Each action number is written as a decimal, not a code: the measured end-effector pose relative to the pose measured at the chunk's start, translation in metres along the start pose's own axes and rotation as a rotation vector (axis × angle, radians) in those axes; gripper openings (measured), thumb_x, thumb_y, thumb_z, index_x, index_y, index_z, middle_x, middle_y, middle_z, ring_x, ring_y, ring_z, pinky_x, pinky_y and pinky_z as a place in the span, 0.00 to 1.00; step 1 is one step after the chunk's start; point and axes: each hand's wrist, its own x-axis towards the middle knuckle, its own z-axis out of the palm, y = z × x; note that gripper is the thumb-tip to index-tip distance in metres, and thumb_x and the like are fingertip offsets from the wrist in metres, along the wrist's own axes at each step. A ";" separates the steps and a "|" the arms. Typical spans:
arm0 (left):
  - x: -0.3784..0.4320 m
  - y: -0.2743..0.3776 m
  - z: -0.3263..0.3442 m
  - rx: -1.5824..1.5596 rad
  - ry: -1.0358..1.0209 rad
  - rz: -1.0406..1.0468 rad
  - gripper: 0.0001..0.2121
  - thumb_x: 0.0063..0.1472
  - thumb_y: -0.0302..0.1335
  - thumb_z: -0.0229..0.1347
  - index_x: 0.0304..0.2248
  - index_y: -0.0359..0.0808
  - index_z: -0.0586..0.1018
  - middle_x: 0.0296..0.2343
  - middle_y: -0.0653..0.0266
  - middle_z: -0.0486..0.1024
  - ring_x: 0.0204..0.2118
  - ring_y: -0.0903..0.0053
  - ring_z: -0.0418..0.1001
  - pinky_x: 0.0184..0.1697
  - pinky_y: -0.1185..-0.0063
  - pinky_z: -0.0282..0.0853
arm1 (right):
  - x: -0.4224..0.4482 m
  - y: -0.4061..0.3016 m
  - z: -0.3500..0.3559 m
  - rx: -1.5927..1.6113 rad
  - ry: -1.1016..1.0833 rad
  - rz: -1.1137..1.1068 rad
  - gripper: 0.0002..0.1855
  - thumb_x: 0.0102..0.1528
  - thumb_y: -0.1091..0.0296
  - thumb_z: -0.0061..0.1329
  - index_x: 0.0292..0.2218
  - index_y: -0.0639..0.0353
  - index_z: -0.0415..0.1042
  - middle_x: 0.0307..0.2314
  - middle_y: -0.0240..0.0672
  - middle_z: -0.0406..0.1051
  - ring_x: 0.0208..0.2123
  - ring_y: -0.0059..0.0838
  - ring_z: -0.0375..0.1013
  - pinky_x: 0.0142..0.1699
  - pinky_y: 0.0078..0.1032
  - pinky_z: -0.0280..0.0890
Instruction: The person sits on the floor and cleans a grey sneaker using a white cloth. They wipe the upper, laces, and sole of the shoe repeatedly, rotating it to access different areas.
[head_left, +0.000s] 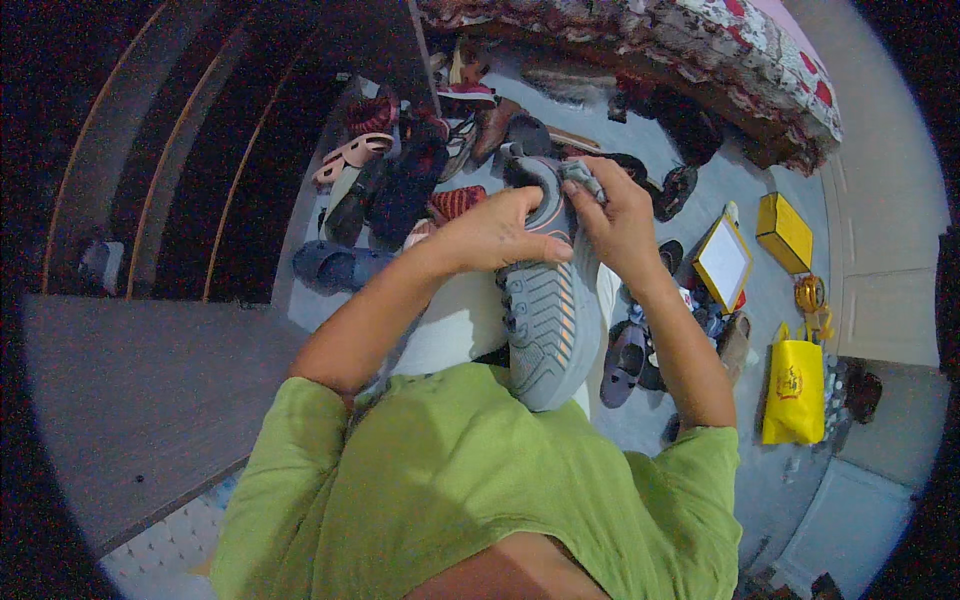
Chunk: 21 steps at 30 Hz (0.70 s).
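Observation:
A grey sneaker (546, 322) with orange stripes rests on its side across my lap, its toe towards my body. My left hand (499, 232) grips it near the collar, with the fingers inside the opening and the thumb on the outer side. In my right hand (616, 214) a crumpled grey cloth (583, 178) is pinched against the heel end of the sneaker. The ends of several fingers are hidden behind the cloth and the shoe.
Many shoes lie on the floor ahead, among them a blue slip-on (337, 266) and a pink clog (352, 156). Dark shelves (180, 150) stand at left. At right are a yellow bag (793, 394), a yellow box (784, 231) and a yellow-edged lid or tray (724, 262). A flowered cover (787, 90) hangs at the top.

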 end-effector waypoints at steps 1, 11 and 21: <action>0.000 0.001 0.003 0.010 0.030 -0.005 0.18 0.48 0.34 0.62 0.32 0.30 0.71 0.26 0.67 0.73 0.29 0.84 0.68 0.32 0.82 0.66 | 0.002 0.000 -0.001 -0.048 -0.016 -0.012 0.15 0.50 0.63 0.50 0.38 0.62 0.69 0.33 0.44 0.70 0.36 0.47 0.70 0.41 0.36 0.64; -0.016 0.015 0.018 0.082 0.040 0.106 0.14 0.45 0.28 0.61 0.29 0.31 0.70 0.23 0.64 0.71 0.27 0.83 0.67 0.32 0.79 0.65 | 0.053 -0.008 -0.028 -0.241 -0.412 0.279 0.18 0.54 0.56 0.46 0.33 0.65 0.72 0.19 0.44 0.70 0.21 0.33 0.68 0.29 0.31 0.62; -0.030 0.038 0.026 -0.010 -0.119 0.203 0.14 0.47 0.24 0.60 0.33 0.30 0.71 0.27 0.67 0.72 0.31 0.86 0.65 0.36 0.82 0.64 | 0.081 0.039 -0.057 -0.079 -0.894 0.297 0.19 0.53 0.54 0.43 0.37 0.61 0.74 0.33 0.47 0.72 0.35 0.41 0.72 0.43 0.32 0.64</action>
